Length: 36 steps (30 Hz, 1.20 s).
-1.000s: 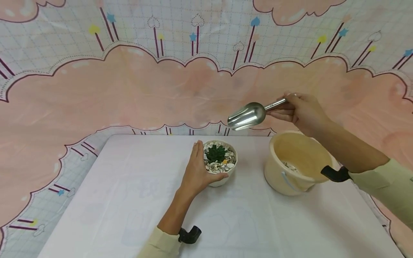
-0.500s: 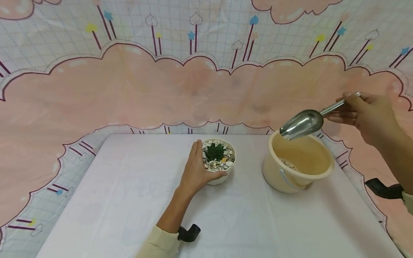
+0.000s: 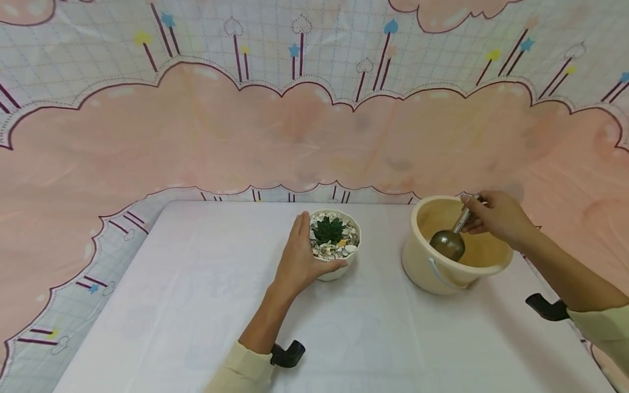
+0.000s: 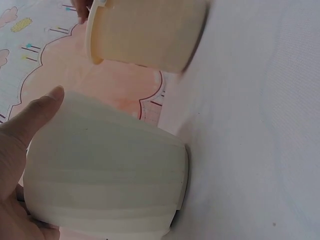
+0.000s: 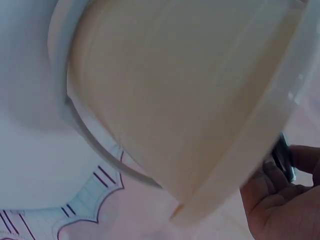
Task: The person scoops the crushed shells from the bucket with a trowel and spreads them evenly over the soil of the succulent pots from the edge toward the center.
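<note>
A white pot (image 3: 336, 272) holds a dark green succulent (image 3: 329, 231) among pale pebbles (image 3: 339, 251). My left hand (image 3: 300, 262) grips the pot from its left, thumb across the near side and fingers along the far left. The left wrist view shows the thumb (image 4: 47, 107) against the pot's wall (image 4: 110, 165). My right hand (image 3: 501, 215) holds a metal scoop (image 3: 448, 244) by its handle, the scoop's bowl lowered inside a cream bucket (image 3: 422, 275). In the right wrist view the bucket's wall (image 5: 175, 90) hides the scoop's bowl, and the fingers (image 5: 270, 187) are around the handle.
The bucket stands on the right of the white-covered table (image 3: 196, 305), its pale handle (image 3: 442, 275) hanging down on the near side. Behind the table hangs a patterned cloth (image 3: 275, 142) of pink clouds. A gap separates pot and bucket.
The right hand swung right with the scoop, then came down and left, so the scoop now dips into the bucket. The left hand stays at the pot.
</note>
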Each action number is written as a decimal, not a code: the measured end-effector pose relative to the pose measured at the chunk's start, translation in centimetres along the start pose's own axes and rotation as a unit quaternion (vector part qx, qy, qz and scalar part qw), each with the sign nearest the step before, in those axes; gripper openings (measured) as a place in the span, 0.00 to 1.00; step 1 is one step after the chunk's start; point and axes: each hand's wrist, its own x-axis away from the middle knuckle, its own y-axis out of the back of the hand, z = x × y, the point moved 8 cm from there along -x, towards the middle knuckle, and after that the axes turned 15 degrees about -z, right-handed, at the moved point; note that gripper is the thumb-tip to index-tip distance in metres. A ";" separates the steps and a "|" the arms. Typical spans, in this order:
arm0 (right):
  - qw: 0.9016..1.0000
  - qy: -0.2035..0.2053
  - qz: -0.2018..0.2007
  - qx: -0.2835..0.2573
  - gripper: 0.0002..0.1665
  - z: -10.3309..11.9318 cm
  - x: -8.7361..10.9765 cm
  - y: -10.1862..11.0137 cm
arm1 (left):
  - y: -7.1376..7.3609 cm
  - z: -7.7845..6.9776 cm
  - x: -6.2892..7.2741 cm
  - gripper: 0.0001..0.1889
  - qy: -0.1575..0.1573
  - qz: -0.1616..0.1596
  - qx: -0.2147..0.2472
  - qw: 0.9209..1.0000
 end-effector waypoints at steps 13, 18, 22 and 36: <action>0.992 -0.097 0.083 -0.008 0.28 -3.0 -0.9 -3.4 | 0.2 -0.1 0.1 0.73 -0.014 0.004 -0.022 1.000; 0.980 -0.155 0.108 -0.061 0.18 -4.7 -0.6 -3.9 | -0.2 -0.2 0.4 0.71 -0.028 0.022 -0.075 0.997; 0.974 -0.174 0.116 -0.091 0.13 -5.4 -0.3 -4.0 | -0.4 -0.6 0.6 0.68 -0.054 0.034 -0.121 0.991; 0.990 -0.050 0.109 0.068 0.35 -2.0 1.7 -3.5 | -0.1 -1.2 1.4 0.63 -0.111 0.023 -0.205 0.972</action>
